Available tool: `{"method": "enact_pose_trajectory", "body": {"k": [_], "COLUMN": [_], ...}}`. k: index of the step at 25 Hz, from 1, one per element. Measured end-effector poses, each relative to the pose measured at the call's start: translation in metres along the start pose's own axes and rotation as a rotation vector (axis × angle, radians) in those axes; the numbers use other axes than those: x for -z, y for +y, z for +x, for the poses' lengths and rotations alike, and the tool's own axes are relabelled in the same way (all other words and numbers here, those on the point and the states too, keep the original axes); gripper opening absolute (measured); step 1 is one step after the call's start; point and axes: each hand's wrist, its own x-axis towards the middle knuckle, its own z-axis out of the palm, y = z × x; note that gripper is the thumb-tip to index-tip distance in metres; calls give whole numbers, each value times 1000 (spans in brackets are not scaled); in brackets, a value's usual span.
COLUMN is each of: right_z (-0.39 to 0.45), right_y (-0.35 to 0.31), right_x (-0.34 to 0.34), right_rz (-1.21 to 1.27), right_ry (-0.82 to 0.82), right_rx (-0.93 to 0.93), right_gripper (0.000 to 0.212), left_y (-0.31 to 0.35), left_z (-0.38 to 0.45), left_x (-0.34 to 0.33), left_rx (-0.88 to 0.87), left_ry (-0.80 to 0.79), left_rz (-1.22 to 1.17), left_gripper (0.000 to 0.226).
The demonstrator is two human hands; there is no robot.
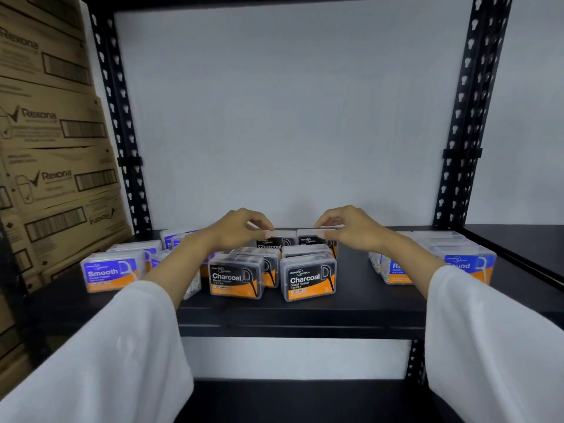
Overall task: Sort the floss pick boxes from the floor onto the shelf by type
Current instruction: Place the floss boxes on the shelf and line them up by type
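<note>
On the black shelf [305, 312] stand clear floss pick boxes in three groups. Purple Smooth boxes [111, 271] fill the left, black Charcoal boxes [308, 279] the middle, blue Round boxes [467, 264] the right. My left hand [241, 230] pinches the top of a rear Charcoal box [276, 241]. My right hand [351, 228] pinches the top of the neighbouring rear Charcoal box [308, 239]. Both held boxes stand upright at the back of the Charcoal group, side by side. My forearms hide parts of the Smooth and Round groups.
Stacked Rexona cardboard cartons [52, 166] rise to the left of the black perforated upright [122, 117]. A second upright [470, 117] stands at the right. A white wall [290, 117] backs the shelf. A lower shelf board [305, 401] shows below.
</note>
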Motion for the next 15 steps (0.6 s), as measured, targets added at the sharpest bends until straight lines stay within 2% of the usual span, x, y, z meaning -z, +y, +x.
{"method": "enact_pose_trajectory", "body": {"k": [3, 6, 7, 11, 13, 15], "right_z": [-18, -34, -39, -50, -53, -56], "right_y": [-22, -38, -42, -45, -42, -39], "right_x": [-8, -17, -19, -31, -37, -39], "right_rz": [53, 43, 40, -91, -167, -174], "right_ry": [-87, -141, -166, -285, -273, -236], "right_rx": [27, 25, 16, 26, 54, 85], "right_gripper": [14, 24, 30, 52, 58, 60], "left_y": [5, 7, 8, 3, -3, -6], "left_z": [-27, -49, -56, -73, -73, -70], "left_x": [3, 4, 3, 0, -3, -7], "left_rx": [-25, -21, -12, 1, -9, 2], "left_ry": [16, -17, -40, -185, -179, -105], "left_rz": [-62, -73, -80, -11, 0, 8], "left_gripper": [13, 16, 21, 65, 72, 71]}}
